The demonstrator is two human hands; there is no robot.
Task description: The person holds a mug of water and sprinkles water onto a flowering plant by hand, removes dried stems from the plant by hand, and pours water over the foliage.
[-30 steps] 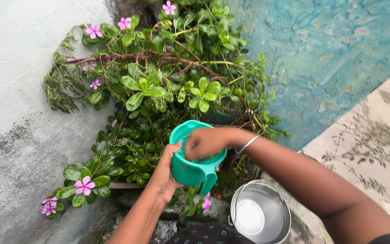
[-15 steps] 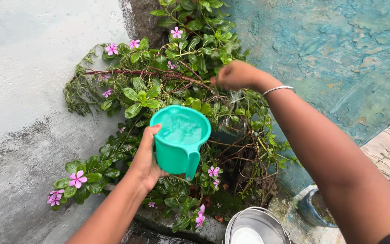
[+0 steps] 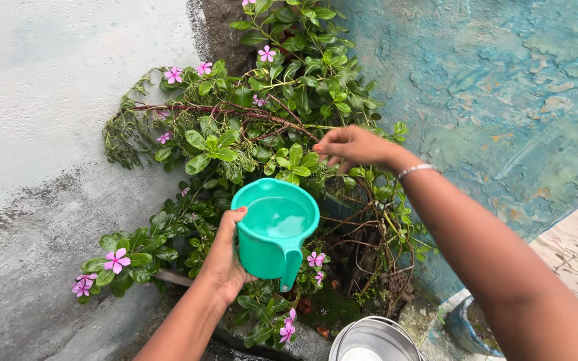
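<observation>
Green jug (image 3: 274,230) holds water, gripped by left hand (image 3: 225,257).

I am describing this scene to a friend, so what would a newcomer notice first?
The teal mug, filled with water, stands out at the centre, gripped by the left hand. Above it the right hand hovers, empty, over a green plant with pink flowers growing in the wall corner.

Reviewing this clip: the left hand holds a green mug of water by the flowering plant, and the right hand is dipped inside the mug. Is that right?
Not quite. The right hand is not inside the green mug; the head view shows it held open above the flowering plant, up and to the right of the mug and clear of it. The rest stands: the left hand grips the mug, which holds water.
</observation>
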